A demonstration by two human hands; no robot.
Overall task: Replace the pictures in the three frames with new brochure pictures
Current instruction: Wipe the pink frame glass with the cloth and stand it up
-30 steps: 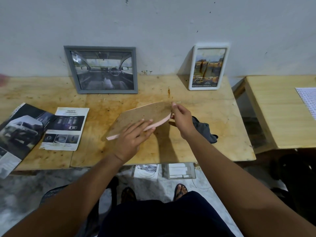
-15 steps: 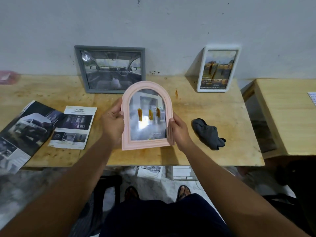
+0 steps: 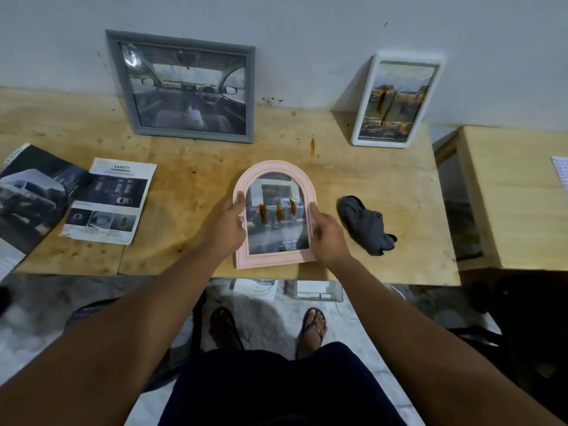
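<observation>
A pink arched frame (image 3: pixel 273 170) with a car picture faces me near the table's front edge. My left hand (image 3: pixel 229 227) grips its left side, thumb on the front rim. My right hand (image 3: pixel 327 233) grips the right side the same way. A grey frame (image 3: pixel 184 87) with a car interior picture leans on the wall at the back left. A white frame (image 3: pixel 396 99) with a yellowish picture leans at the back right. An open brochure (image 3: pixel 33 195) and a loose "Safety" page (image 3: pixel 110 201) lie at the left.
A dark grey cloth (image 3: pixel 365 226) lies right of the pink frame on the wooden table (image 3: pixel 196 179). A second wooden table (image 3: pixel 516 195) stands to the right across a gap. Papers (image 3: pixel 258 287) lie on the floor under the table edge.
The pink frame was back side up and tilted; both hands turned it over to face me and brought it lower toward the table's front edge.
</observation>
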